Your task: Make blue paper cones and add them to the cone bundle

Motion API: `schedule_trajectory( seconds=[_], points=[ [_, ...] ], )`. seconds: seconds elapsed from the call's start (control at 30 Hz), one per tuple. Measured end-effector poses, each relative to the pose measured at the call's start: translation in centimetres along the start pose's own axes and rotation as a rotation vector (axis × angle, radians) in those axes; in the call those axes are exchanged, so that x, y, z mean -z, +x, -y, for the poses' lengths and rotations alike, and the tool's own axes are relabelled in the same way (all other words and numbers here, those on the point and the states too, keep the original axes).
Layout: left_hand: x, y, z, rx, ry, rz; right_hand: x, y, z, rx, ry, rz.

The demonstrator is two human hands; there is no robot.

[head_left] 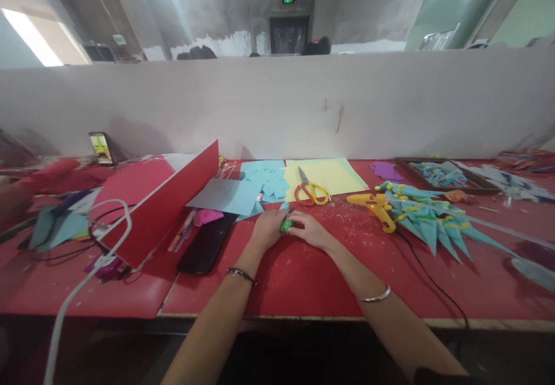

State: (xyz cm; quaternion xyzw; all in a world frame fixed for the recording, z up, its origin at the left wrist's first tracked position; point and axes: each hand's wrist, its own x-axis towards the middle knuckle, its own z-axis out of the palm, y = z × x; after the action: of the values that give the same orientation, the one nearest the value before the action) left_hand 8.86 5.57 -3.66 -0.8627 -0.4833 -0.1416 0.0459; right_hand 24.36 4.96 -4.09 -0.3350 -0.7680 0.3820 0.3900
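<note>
My left hand [266, 229] and my right hand [309, 229] meet over the red tabletop [295, 281]. A small bright green thing [285, 225], too small to identify, shows between them, pinched by my right fingertips. The tip of a light blue paper piece [284, 206] sticks up from the closed fingers of my left hand. Just beyond my hands lie scissors [313, 193] with red and yellow handles, on pale yellow paper sheets [342, 177]. Cut light blue paper squares [271, 181] lie to their left.
A yellow glue gun [376, 207] with a black cord lies to the right, against a blue folded-paper piece [427, 223] with yellow trim. A black phone [207, 246] and a leaning red board [169, 211] are on the left. A white partition [269, 107] stands behind.
</note>
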Motion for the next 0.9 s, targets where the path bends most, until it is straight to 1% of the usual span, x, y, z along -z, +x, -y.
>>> schedule_trajectory(
  seconds=[0.07,0.13,0.23,0.3,0.4,0.5,0.53,0.6,0.67,0.73,0.8,0.9],
  points=[
    [0.1,0.1,0.0,0.037,-0.045,-0.028,0.1,0.1,0.1,0.002,0.065,-0.051],
    [0.3,0.2,-0.1,0.094,-0.087,-0.066,0.2,0.3,0.0,-0.044,0.202,-0.122],
    [0.5,0.3,-0.2,0.166,-0.106,-0.104,0.4,0.5,-0.4,-0.197,0.597,-0.268],
    [0.6,0.3,-0.2,0.196,-0.104,-0.090,0.8,0.6,-0.8,-0.263,0.809,-0.380],
    [0.6,0.3,0.0,0.222,-0.105,-0.059,1.6,0.7,-1.3,-0.250,0.912,-0.507],
    [0.6,0.3,0.1,0.249,-0.090,-0.067,2.3,0.8,-1.3,-0.258,1.068,-0.629],
    [0.6,0.3,0.2,0.260,-0.081,-0.069,2.4,0.8,-1.2,-0.268,1.113,-0.639],
    [0.6,0.2,0.1,0.276,-0.073,-0.079,2.2,0.8,-0.9,-0.285,1.117,-0.601],
    [0.7,0.1,0.0,0.259,-0.081,-0.117,1.8,0.7,-0.7,-0.299,1.010,-0.536],
    [0.9,-0.1,-0.2,0.202,-0.088,-0.163,1.3,0.6,-0.6,-0.303,0.864,-0.472],
    [1.1,-0.2,-0.4,0.146,-0.075,-0.184,0.9,0.6,-0.5,-0.286,0.756,-0.418],
    [1.2,-0.2,-0.7,0.134,-0.023,-0.192,0.6,0.6,-0.5,-0.251,0.674,-0.390]
  ],
)
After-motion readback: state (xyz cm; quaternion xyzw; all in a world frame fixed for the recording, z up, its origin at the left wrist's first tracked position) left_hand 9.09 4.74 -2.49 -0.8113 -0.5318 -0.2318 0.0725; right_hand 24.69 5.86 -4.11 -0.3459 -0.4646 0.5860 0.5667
